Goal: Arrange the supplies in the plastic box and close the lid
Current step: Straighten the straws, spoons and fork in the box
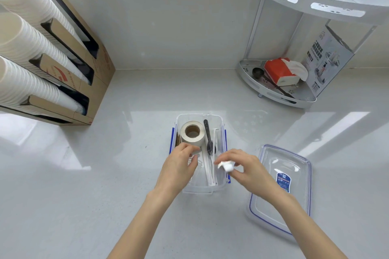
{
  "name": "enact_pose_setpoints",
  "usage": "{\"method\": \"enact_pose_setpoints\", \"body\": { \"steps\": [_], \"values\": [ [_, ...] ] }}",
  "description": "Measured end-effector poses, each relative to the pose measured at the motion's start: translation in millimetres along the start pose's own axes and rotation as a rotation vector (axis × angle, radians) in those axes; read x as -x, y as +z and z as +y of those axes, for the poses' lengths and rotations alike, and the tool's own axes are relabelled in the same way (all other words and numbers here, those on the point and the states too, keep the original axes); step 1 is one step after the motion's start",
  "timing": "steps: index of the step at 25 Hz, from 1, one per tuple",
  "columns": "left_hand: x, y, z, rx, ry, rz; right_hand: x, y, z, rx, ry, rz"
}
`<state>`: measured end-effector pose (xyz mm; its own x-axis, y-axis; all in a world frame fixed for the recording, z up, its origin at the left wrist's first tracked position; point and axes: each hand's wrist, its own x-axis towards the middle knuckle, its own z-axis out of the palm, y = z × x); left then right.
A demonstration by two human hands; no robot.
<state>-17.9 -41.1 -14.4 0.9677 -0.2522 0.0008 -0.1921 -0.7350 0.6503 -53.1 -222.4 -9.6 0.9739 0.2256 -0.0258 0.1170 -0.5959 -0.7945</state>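
Observation:
A clear plastic box with blue side clips sits open at the counter's middle. Inside it stand a roll of beige tape, a black plastic fork, some brown sticks along the left wall and white wrapped straws. My left hand reaches into the box just below the tape roll, fingers curled on a clear item I cannot make out. My right hand hovers over the box's right rim, pinching a small white crumpled piece. The clear lid lies flat to the right.
A cardboard dispenser with stacks of white paper cups stands at the left. At the back right a white corner rack holds a red tissue pack, a dark scoop and a printed box. A wall runs behind.

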Motion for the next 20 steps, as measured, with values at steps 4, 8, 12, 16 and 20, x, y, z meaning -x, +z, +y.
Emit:
{"method": "enact_pose_setpoints", "body": {
  "steps": [4, 8, 12, 16, 20],
  "values": [
    [-15, 6, 24, 0.186, -0.139, -0.102, -10, -8, -10, -0.156, 0.072, 0.274],
    [-33, 19, 41, 0.314, -0.39, -0.298, -20, -14, -16, -0.164, 0.143, 0.319],
    [-49, 28, 43, 0.442, -0.6, -0.367, -30, -16, -14, -0.141, 0.175, 0.356],
    [-58, 46, 33, 0.459, -0.619, -0.416, -37, -15, -12, -0.155, 0.223, 0.345],
    [-58, 40, 35, 0.489, -0.57, -0.361, -36, -11, -8, -0.154, 0.271, 0.305]
  ]
}}
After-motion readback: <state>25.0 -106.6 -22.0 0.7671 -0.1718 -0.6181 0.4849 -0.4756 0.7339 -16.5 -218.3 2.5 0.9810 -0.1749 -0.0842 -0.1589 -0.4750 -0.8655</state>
